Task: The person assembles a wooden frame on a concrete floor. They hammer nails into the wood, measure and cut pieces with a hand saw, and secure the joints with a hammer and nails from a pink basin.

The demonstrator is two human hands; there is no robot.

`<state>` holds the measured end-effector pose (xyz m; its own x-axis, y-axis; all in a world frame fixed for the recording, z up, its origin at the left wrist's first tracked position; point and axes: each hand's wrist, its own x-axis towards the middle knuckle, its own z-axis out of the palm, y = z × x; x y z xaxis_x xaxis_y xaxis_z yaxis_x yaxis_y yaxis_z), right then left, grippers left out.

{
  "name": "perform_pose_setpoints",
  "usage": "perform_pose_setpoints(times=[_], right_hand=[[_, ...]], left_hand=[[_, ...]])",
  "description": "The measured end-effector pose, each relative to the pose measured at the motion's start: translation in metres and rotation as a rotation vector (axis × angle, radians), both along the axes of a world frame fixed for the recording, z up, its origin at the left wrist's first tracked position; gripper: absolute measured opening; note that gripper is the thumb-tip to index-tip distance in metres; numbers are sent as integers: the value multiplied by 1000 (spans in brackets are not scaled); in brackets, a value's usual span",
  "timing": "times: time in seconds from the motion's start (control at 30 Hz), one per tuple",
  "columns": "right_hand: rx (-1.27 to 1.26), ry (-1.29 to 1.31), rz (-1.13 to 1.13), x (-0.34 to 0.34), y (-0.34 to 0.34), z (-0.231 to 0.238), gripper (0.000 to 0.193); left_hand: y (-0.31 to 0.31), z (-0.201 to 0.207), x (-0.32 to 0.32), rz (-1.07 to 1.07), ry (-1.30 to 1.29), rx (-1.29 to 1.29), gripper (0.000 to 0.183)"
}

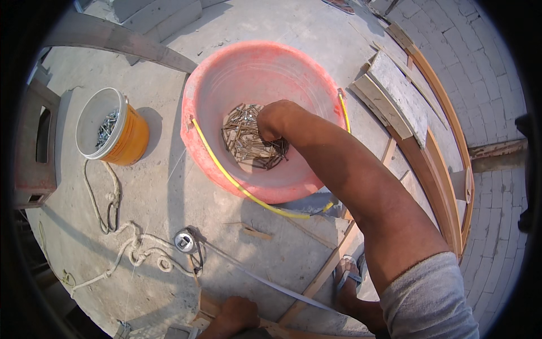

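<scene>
Our right hand (275,120) reaches into the red bucket (214,90) on the concrete floor (164,192), fingers curled closed on rusty nails (248,141). Our left hand (234,316) rests on wood (209,308); we cannot tell its grip.

No packages, labels, signs or screens visible

Red bucket (203,107) mouth open above; yellow handle (226,175) down along rim; orange bucket (132,138) well apart.
</scene>
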<state>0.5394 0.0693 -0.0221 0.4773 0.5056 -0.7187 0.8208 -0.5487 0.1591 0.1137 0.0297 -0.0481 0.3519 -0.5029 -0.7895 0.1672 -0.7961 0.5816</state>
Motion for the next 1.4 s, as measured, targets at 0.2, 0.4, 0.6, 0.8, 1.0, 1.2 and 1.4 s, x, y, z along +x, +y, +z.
perform_pose_setpoints(times=[0.2, 0.4, 0.6, 0.8, 1.0, 1.2, 1.4], right_hand=[[331, -108, 139, 2, 0, -9, 22], [332, -101, 314, -13, -2, -38, 21], [321, -90, 262, -12, -7, -37, 22], [546, 31, 23, -9, -27, 23, 24], [1022, 140, -152, -76, -132, 118, 19], [864, 735, -442, -249, -258, 66, 19], [550, 995, -660, -369, -271, -61, 14]], left_hand=[[-1, 0, -1, 16, 21, 21, 39], [0, 2, 0, 8, 1, -6, 35], [-1, 0, -5, 43, -38, 8, 29], [-2, 0, -4, -28, -112, 20, 26], [-8, -7, -4, -60, -90, 116, 21], [-14, -10, 0, -65, -77, 184, 23], [-21, -7, 10, -101, 11, 240, 24]])
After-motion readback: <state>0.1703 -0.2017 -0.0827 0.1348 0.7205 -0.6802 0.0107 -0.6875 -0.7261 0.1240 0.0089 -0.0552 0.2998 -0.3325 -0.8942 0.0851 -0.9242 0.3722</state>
